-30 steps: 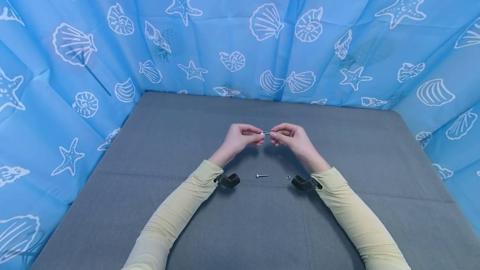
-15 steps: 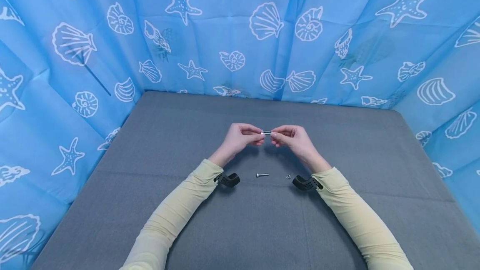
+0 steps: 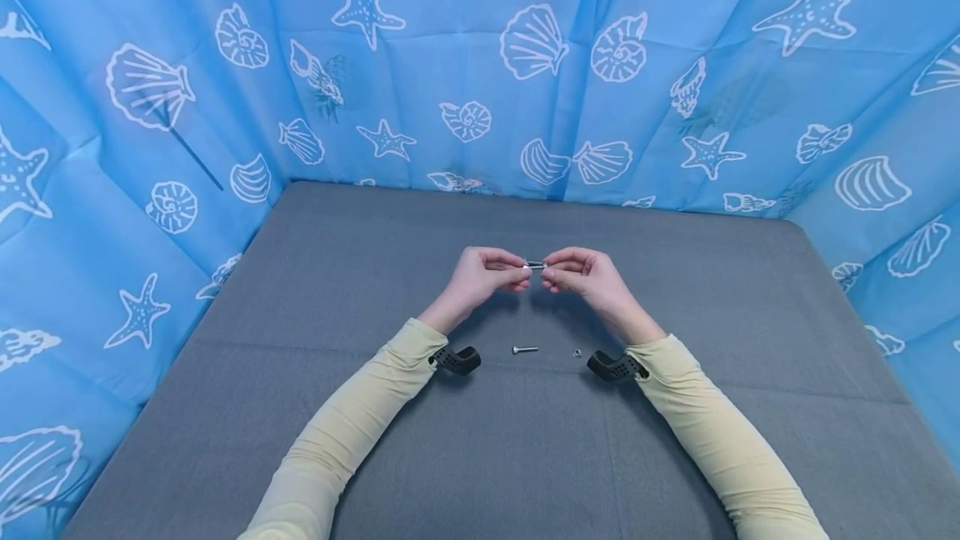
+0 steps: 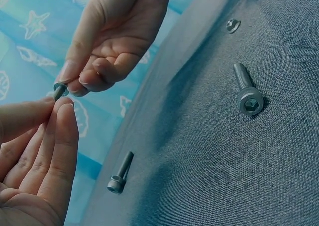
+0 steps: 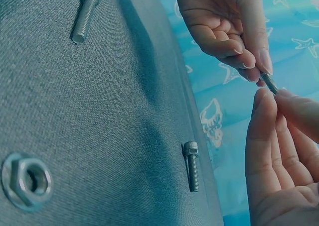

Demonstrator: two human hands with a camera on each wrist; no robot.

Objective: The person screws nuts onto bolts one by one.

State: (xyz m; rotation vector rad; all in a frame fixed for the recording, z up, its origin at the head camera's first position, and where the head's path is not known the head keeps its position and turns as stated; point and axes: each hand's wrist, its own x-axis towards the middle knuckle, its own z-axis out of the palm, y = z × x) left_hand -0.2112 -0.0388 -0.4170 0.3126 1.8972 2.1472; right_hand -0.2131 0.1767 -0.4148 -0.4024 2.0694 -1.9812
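Above the grey table [image 3: 480, 457], the left hand [image 3: 482, 277] and the right hand [image 3: 594, 283] have fingertips nearly closed, pinching a metal bolt [image 5: 270, 83] at opposite ends; whether it carries a nut, I cannot tell. It should be light, stiff, hardly fragile, but slippery; its head seems the safest hold.

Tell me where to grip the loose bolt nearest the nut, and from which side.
Probably pinch its head, from above and the left: the bolt lies on its side, head leftward, wider than the shank pointing toward the nut.
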